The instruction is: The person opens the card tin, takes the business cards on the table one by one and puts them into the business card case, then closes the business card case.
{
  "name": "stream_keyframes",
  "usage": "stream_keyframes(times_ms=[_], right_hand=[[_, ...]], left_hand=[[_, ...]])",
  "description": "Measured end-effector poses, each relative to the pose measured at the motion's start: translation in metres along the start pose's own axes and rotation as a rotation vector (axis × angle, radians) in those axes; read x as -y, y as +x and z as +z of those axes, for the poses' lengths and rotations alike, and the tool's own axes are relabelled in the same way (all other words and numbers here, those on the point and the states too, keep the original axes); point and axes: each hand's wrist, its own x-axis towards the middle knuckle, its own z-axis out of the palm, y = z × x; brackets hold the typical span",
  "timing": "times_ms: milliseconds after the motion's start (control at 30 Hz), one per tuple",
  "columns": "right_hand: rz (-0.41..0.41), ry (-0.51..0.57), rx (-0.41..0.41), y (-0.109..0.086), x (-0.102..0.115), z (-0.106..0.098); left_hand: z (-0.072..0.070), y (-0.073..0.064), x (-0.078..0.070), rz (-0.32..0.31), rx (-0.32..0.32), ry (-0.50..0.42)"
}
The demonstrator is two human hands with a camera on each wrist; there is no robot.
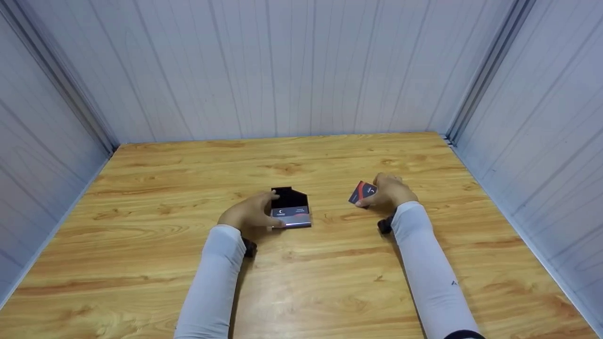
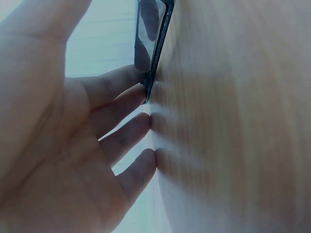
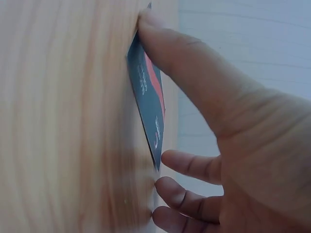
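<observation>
A business card case (image 1: 289,198) lies with its lid raised on the table, left of the middle in the head view. Its inside is black, its front edge silvery, and a dark printed business card (image 1: 293,211) shows in it. My left hand (image 1: 247,213) grips the case's left side, thumb at the front and fingers towards the back. In the left wrist view only the end of the case (image 2: 149,46) shows. To the right, my right hand (image 1: 392,192) holds a dark business card (image 1: 359,192) with a red stripe, slightly tilted, its thumb on one edge.
The wood-grain table (image 1: 301,282) runs back to a white panelled wall (image 1: 292,70). Further panels (image 1: 556,141) close it in at both sides. Small black wrist devices (image 1: 385,225) sit under each wrist, close to the tabletop.
</observation>
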Motion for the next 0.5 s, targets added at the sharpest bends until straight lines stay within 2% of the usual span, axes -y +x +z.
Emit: stream_keyframes(times_ms=[333,500], right_hand=[[0.016,0.018,0.023,-0.0020,-0.0045,-0.0001],[0.027,0.098,0.053,-0.0011,-0.0062,-0.0030]], left_hand=[[0.0008,-0.0010,-0.0024,-0.009,-0.001,-0.010],[0.0003,-0.0018,-0.0022,0.000,-0.003,-0.005]])
